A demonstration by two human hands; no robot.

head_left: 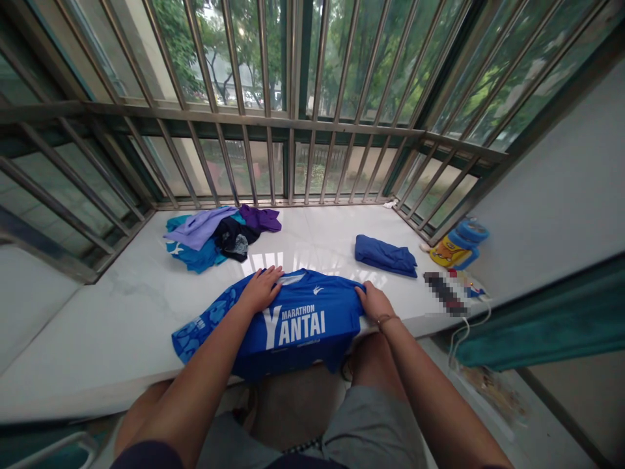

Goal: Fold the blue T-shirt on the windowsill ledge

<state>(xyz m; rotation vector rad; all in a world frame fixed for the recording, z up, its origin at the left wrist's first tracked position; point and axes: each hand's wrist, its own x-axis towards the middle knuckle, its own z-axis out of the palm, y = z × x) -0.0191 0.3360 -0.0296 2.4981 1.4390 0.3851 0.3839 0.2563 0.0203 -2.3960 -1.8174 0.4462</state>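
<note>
A blue T-shirt [336, 296] with white "Marathon Yantai" lettering lies front side up on the white ledge, its lower part hanging over the near edge. My left hand [263, 288] rests flat on the shirt beside the collar, fingers stretched out. At the shirt's right shoulder, my right hand [375, 301] has its fingers closed on the fabric. The patterned sleeve [202, 329] spreads out to the left, partly behind my left forearm. Farther back on the right is a folded dark blue garment [385, 255].
A loose heap of purple, black and blue clothes [205, 238] sits at the back left of the white ledge [122, 319]. To the right stand a blue-and-yellow jug [456, 244] and a blurred-out dark object [445, 293] near a white cable [456, 335]. Metal window bars [293, 124] border the back.
</note>
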